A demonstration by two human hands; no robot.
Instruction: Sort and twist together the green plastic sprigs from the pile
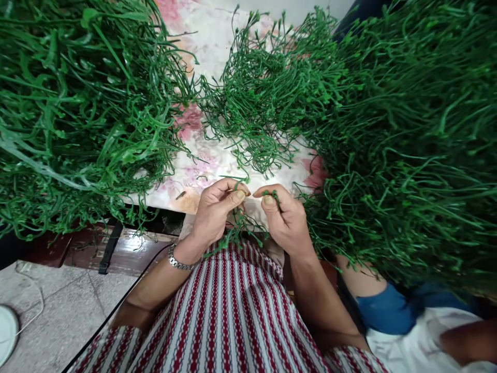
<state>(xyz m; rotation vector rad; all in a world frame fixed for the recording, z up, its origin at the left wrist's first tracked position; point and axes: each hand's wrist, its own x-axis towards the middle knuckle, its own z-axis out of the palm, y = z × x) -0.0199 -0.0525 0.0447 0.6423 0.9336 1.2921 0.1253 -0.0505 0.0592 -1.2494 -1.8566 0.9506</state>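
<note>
My left hand (216, 211) is closed, its thumb and forefinger pinching a thin green stem (236, 184). Close beside it, my right hand (288, 220) pinches a small green sprig (275, 195) between thumb and curled fingers. The two hands are a little apart, above the front edge of the flower-patterned cloth (212, 160). Below them, loose green stems (244, 228) hang over the striped red and white garment (248, 300). Just past my fingertips lies a heap of thin green stems with small bud-like tips (272, 93).
A large pile of broader green strands (77, 103) covers the left side. Another tall mass of green stems (419, 129) fills the right. At lower right, a person in blue shorts (384, 308) sits close by. A dark cable (128, 295) runs past my left arm.
</note>
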